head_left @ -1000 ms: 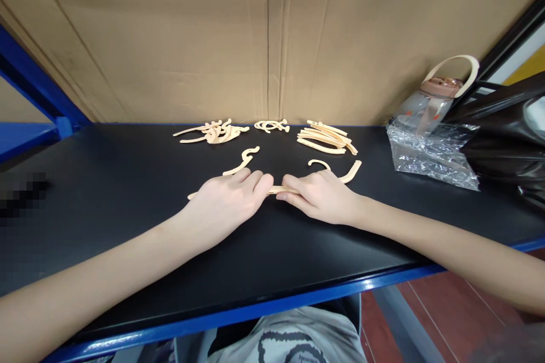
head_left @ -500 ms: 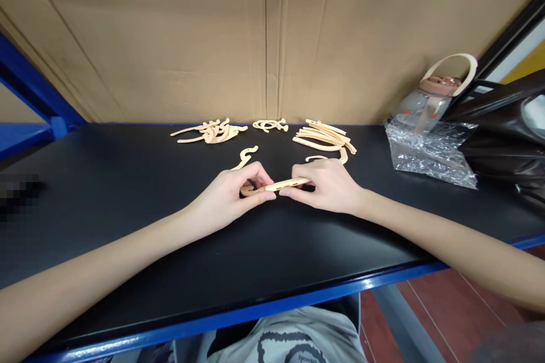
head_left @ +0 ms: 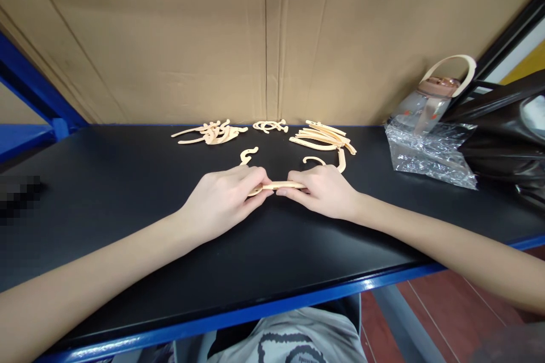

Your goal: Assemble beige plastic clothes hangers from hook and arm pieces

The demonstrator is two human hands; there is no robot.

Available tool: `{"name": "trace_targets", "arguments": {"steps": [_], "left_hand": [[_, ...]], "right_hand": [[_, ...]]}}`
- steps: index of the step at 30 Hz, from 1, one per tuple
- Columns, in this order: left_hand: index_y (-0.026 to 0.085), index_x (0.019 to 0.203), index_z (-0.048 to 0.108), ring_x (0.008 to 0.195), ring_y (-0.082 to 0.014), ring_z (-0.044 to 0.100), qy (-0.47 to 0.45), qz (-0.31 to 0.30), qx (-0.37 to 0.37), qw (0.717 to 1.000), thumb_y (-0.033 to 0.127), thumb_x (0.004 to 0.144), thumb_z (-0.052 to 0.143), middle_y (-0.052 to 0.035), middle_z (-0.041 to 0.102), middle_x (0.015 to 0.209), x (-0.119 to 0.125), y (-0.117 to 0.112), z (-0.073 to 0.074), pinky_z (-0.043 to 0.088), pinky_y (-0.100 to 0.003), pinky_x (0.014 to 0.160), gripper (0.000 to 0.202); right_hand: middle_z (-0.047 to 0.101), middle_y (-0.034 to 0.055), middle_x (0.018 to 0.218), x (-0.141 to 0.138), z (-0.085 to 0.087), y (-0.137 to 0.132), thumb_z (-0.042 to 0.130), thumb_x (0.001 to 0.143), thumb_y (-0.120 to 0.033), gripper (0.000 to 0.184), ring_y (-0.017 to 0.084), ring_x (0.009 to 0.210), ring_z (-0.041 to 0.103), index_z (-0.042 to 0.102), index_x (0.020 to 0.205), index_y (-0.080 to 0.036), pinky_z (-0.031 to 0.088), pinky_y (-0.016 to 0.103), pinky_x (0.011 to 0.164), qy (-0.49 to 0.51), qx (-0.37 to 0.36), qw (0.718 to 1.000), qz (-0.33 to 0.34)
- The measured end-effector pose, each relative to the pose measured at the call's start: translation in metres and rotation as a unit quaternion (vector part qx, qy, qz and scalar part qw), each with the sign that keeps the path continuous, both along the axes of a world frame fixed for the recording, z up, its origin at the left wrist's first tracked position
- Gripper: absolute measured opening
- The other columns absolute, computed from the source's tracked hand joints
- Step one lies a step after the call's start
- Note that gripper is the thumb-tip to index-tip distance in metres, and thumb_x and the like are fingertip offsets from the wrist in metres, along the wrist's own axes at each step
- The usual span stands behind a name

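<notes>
Between my hands is a cream plastic hanger part (head_left: 281, 185), a slim bar with small slots along its edge. My left hand (head_left: 227, 195) pinches its left end, where a curved piece shows between thumb and fingers. The bar's right end is gripped by my right hand (head_left: 326, 190); the fingers hide that end. Just behind my left hand lies a loose hanger hook (head_left: 248, 155). Another curved hook piece (head_left: 314, 160) and a bent arm piece (head_left: 342, 160) stick out behind my right hand, partly covered by it.
Along the back of the black table (head_left: 255, 272) lie a pile of hook pieces (head_left: 219, 133), a few small curved parts (head_left: 270, 125) and a stack of hanger arms (head_left: 323, 136). A handled bottle (head_left: 434, 102) and clear plastic bag (head_left: 430, 153) occupy the right. Cardboard (head_left: 170, 39) walls the back.
The bar has turned from a slant to nearly level. My left hand has closed further around its end, and both hands have shifted slightly left.
</notes>
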State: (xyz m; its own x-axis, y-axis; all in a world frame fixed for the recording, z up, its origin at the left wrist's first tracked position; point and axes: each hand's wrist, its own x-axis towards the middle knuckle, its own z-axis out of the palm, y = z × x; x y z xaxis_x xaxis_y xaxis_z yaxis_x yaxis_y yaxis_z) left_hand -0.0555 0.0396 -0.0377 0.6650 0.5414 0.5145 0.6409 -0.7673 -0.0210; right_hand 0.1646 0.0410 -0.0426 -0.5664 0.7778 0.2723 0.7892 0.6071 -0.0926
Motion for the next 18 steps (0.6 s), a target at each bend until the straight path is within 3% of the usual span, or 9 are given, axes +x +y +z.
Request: {"name": "trace_targets", "arguments": {"steps": [8, 13, 18], "left_hand": [[0.017, 0.076, 0.055, 0.058, -0.0100, 0.055, 0.057, -0.010, 0.164, 0.985, 0.023, 0.096, 0.045, 0.0035, 0.059, 0.065, 0.0008, -0.0036, 0.0022, 0.034, -0.022, 0.050, 0.023], [0.017, 0.072, 0.053, 0.056, -0.0112, 0.055, 0.084, -0.003, 0.201, 0.976, 0.021, 0.095, 0.045, 0.0028, 0.057, 0.062, 0.0025, -0.0042, 0.0029, 0.034, -0.024, 0.049, 0.025], [0.019, 0.069, 0.049, 0.057, -0.0128, 0.057, 0.101, -0.001, 0.185, 0.978, 0.021, 0.094, 0.045, 0.0027, 0.056, 0.058, 0.0040, -0.0042, 0.0021, 0.034, -0.025, 0.049, 0.026]], "right_hand": [[0.063, 0.0018, 0.066, -0.0042, 0.0024, -0.0071, 0.034, 0.097, -0.054, 0.050, 0.013, 0.058, 0.054, 0.060, 0.078, -0.016, 0.022, 0.025, 0.055, -0.014, -0.006, 1.000, -0.014], [0.065, 0.0021, 0.068, -0.0039, 0.0025, -0.0063, 0.036, 0.096, -0.054, 0.046, 0.014, 0.061, 0.057, 0.061, 0.085, -0.017, 0.024, 0.024, 0.056, -0.019, -0.015, 0.999, -0.023], [0.063, 0.0004, 0.067, -0.0026, 0.0034, -0.0012, 0.043, 0.094, -0.054, 0.040, 0.014, 0.062, 0.058, 0.059, 0.087, -0.018, 0.028, 0.023, 0.058, -0.004, -0.044, 0.999, -0.005]]}}
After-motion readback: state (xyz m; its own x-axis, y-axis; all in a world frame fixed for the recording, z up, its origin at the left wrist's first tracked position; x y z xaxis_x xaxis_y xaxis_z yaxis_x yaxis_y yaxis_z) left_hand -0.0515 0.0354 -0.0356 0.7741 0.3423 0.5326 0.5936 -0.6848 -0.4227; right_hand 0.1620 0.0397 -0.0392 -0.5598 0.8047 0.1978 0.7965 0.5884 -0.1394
